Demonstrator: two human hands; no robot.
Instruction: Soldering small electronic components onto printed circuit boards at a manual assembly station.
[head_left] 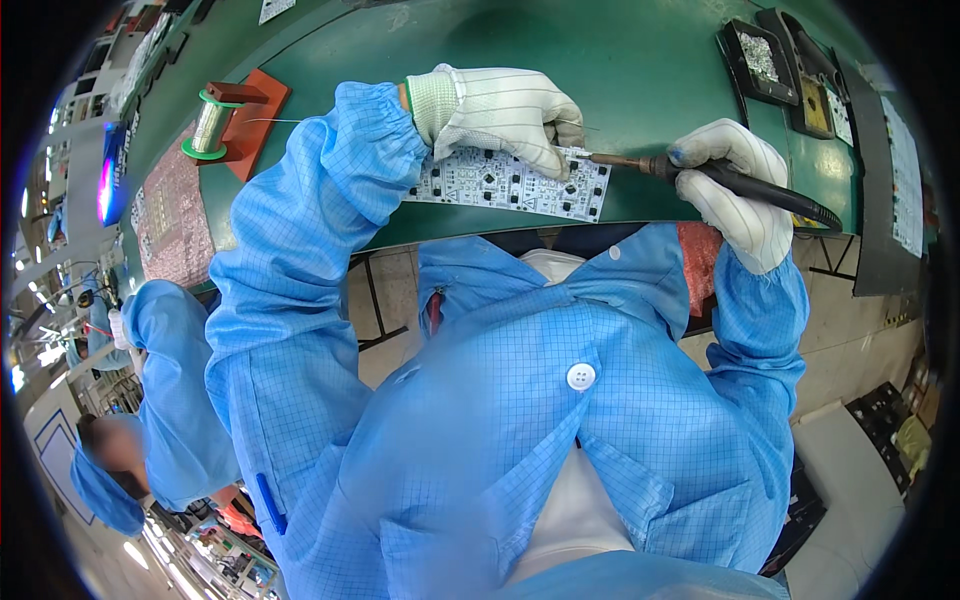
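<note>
A white circuit board [500, 188] with several dark components lies at the near edge of the green bench. My left hand [515, 115], in a white striped glove, rests over its far edge, thumb and fingers closed on thin solder wire [270, 121]. That wire runs from a spool [211, 126] at the left; its course under the sleeve is hidden. My gloved right hand [738, 185] grips a soldering iron [765, 190] by its black handle. The iron's tip points left and meets the board's upper right part, close to my left fingertips; exact contact is too small to tell.
The spool sits on a red-brown stand [255, 140]. Pink bubble wrap [172, 215] lies at the bench's left end. An iron stand with a tray of metal bits [760, 58] and a yellow sponge [812, 108] occupies the far right. A person in blue [180, 390] is at the left.
</note>
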